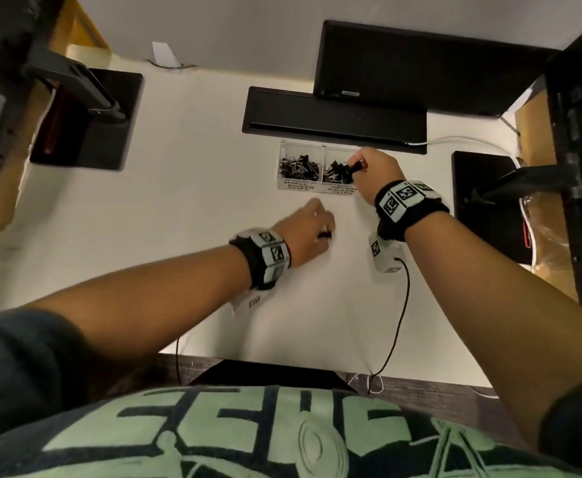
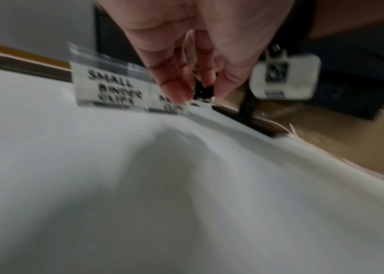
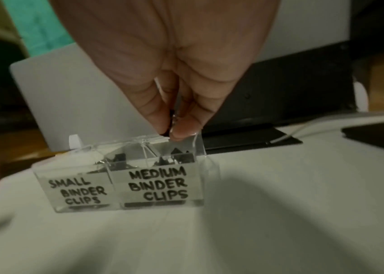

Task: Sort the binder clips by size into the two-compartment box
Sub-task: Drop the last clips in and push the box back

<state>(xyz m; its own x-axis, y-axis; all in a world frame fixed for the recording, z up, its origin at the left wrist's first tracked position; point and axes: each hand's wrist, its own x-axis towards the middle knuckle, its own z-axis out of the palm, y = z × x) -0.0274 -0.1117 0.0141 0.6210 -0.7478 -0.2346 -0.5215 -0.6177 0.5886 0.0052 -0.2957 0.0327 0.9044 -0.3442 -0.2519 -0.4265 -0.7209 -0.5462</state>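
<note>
While the right hand (image 1: 374, 167) pinches a binder clip (image 1: 356, 166) over the box (image 1: 317, 186), the left hand (image 1: 308, 232) apparently pinches another clip (image 2: 203, 91).
</note>
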